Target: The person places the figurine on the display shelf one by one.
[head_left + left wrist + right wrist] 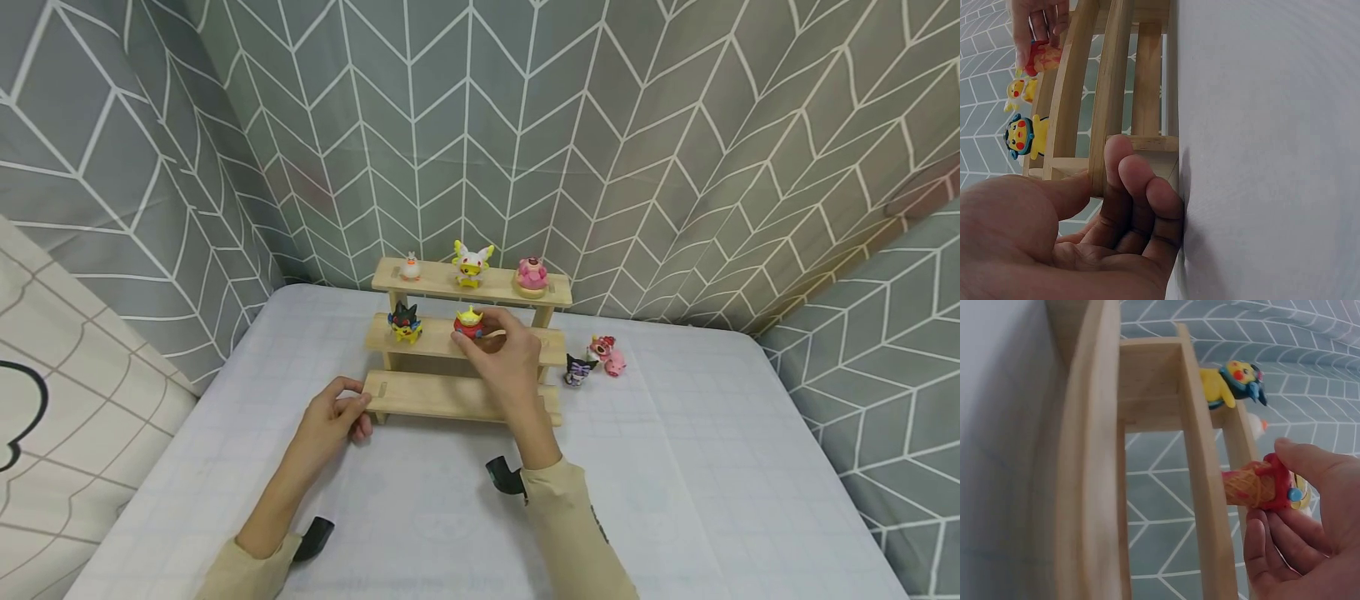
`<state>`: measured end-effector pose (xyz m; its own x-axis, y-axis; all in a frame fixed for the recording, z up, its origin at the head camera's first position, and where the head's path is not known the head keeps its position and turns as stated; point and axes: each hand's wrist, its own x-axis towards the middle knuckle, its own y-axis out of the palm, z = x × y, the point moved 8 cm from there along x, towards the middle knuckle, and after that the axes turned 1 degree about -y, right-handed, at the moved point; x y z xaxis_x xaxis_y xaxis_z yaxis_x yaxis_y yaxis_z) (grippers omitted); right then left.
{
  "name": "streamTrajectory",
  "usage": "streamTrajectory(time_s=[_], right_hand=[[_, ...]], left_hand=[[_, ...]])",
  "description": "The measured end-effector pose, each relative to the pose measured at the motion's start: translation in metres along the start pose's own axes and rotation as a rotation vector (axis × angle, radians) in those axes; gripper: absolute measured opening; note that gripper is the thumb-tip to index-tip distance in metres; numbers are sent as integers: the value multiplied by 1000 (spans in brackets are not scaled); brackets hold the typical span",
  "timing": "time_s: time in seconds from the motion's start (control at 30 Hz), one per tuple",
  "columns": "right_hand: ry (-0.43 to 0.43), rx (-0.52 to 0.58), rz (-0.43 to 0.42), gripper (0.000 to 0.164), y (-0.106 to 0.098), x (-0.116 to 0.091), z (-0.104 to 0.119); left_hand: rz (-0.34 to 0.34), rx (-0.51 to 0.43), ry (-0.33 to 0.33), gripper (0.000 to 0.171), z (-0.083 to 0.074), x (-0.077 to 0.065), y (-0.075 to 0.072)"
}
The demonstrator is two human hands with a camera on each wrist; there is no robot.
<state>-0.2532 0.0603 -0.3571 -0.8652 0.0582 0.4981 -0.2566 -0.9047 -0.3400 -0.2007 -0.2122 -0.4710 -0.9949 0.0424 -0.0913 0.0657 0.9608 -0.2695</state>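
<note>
My right hand (510,358) pinches a small red figurine (468,323) with a yellow top, at the middle step of a wooden three-tier display stand (442,393). In the right wrist view, the figurine's waffle-cone-patterned lower part (1250,486) is by the board's edge; whether it rests on the board I cannot tell. My left hand (330,421) grips the left end of the lowest board, thumb and fingers about its edge. A yellow figurine with a dark hood (405,322) stands at the middle step's left end.
Along the top step stand a small white figurine (410,267), a yellow one with white headgear (471,263) and a pink one (532,277). Right of the stand, a black-and-purple figurine (577,371), a red-and-white one (601,347) and a pink one (615,363) are on the white-covered table (697,467).
</note>
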Motion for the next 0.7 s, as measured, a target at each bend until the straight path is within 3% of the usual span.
streamTrajectory(time_s=[0.7], right_hand=[[-25, -2, -14, 41, 7, -2, 0]], left_hand=[[0, 1, -11, 30, -1, -1, 1]])
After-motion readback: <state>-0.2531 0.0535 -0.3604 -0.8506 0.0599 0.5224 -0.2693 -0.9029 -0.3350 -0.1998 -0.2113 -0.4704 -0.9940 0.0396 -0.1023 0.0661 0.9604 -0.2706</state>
